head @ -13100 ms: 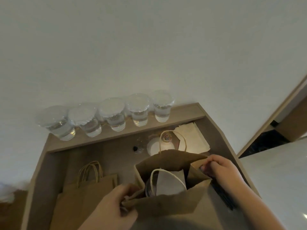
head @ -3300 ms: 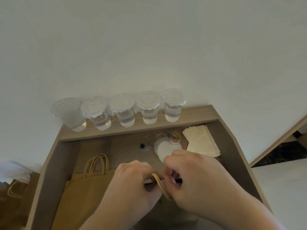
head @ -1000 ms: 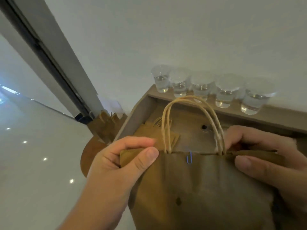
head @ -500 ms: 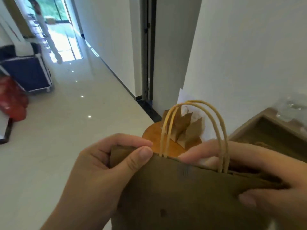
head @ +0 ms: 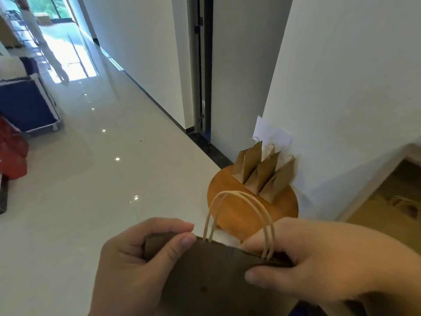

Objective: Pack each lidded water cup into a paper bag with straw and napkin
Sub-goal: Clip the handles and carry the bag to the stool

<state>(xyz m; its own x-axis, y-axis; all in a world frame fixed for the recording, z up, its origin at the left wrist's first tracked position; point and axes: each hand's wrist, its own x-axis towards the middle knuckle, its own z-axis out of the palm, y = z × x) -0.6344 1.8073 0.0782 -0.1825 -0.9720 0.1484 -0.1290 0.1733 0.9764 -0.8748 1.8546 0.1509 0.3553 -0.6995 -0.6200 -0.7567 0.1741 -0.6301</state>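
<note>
The left hand [head: 136, 265] pinches the top left corner of the plain brown paper bag [head: 216, 281], thumb in front. The right hand [head: 319, 265] grips its top edge at the twine handles [head: 259, 208]. The bag is held up before a round orange stool [head: 278, 213] that carries several closed bags [head: 264, 172]. A small blue mark [head: 231, 250] at the rim is perhaps a clip. Both grips are the same as half a second ago, but the stool shows more fully.
</note>
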